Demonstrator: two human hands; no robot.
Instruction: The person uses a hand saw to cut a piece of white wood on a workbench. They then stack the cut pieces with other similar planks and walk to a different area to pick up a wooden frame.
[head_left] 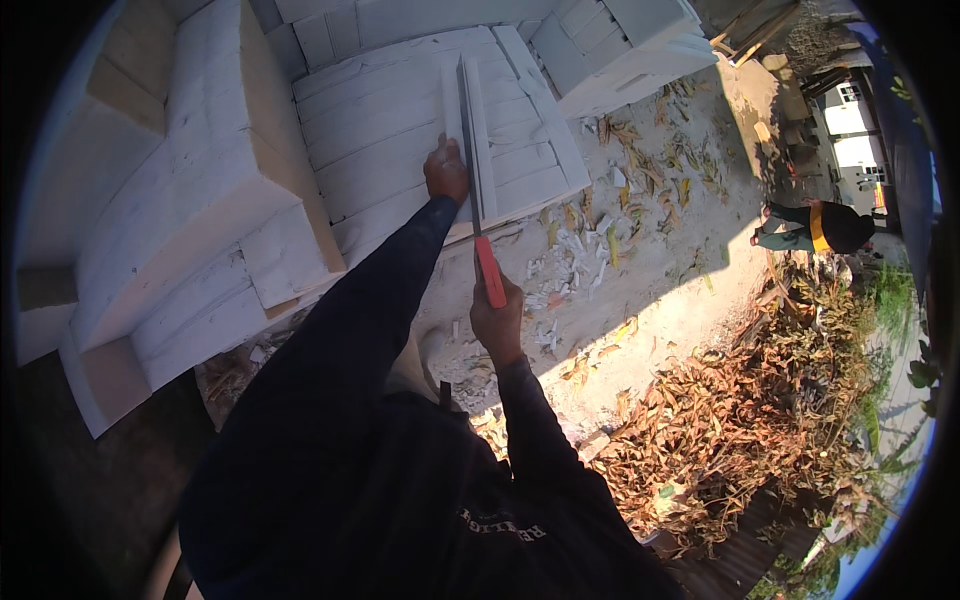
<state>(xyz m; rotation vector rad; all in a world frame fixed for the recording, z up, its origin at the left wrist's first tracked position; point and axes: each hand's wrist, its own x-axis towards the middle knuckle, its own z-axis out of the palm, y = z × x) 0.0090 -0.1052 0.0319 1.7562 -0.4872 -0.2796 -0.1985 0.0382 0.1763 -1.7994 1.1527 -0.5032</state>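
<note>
My right hand [497, 315] grips the red handle [489, 270] of a saw, whose long metal blade [466, 130] points away from me over a stack of white blocks [370, 110]. The blade runs beside a narrow white strip [481, 160] near the stack's right side. Just left of the blade, my left hand [446, 170] is closed on another pale white strip [450, 95], its fingers curled and partly hidden. The exact contact between blade and block is too small to tell.
More white blocks [170, 220] rise at the left and back [610, 40]. Chips and leaves lie on the pale ground [650, 200], with a heap of dry leaves [720, 420] at lower right. A person [830, 225] in dark clothes with a yellow band is at the right.
</note>
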